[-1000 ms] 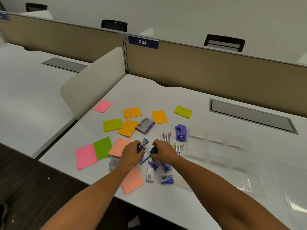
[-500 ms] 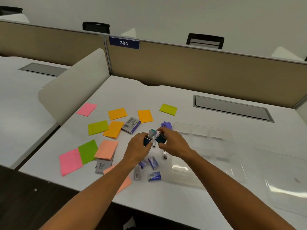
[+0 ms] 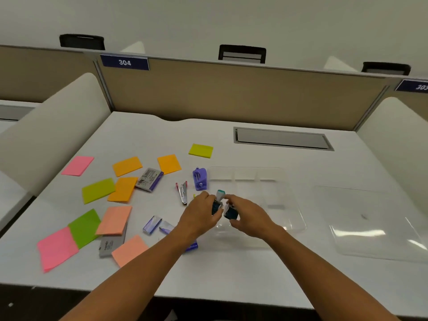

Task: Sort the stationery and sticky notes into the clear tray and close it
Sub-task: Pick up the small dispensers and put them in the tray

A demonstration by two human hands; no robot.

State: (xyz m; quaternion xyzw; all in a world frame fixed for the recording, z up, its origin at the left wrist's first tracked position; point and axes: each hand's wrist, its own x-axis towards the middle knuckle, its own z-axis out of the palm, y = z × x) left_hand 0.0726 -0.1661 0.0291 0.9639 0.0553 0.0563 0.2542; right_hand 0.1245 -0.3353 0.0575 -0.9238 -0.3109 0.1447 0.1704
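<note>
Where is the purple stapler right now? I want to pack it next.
In the head view, the purple stapler stands on the desk just left of the clear tray, beyond the left hand.

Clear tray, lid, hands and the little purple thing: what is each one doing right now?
Clear tray: open, compartments look empty.
Lid: off, lying flat right of the tray.
Left hand: holding a small dark blue item.
Right hand: holding another dark blue item.
Purple stapler: lying on the desk, untouched.
</note>
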